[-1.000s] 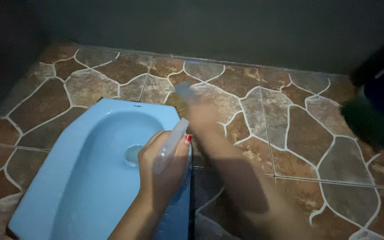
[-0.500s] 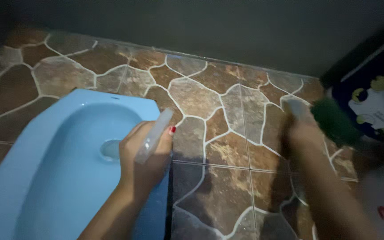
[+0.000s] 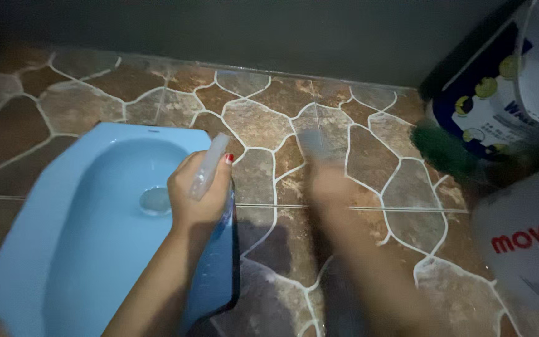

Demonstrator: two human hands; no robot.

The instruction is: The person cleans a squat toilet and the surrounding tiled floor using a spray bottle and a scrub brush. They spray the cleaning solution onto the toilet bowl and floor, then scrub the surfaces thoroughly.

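Note:
My left hand (image 3: 198, 196) is closed around a slim translucent bottle (image 3: 209, 163) that points up and to the right. It hovers over the right rim of a blue squat toilet pan (image 3: 63, 249) set into the floor. My right hand (image 3: 330, 187) is blurred by motion over the stone-pattern floor tiles (image 3: 369, 156), to the right of the pan. It seems to grip a pale, blurred object (image 3: 313, 140) that sticks out towards the wall. What that object is I cannot make out.
A white and blue bucket (image 3: 500, 93) stands at the upper right by the dark wall (image 3: 282, 31), with a dark green thing (image 3: 444, 150) in front of it. A white container with red lettering (image 3: 525, 243) fills the lower right.
My right hand swept right towards the bucket, then back left to the middle of the floor. The view shifted right. My left hand kept its hold on the bottle over the pan's rim.

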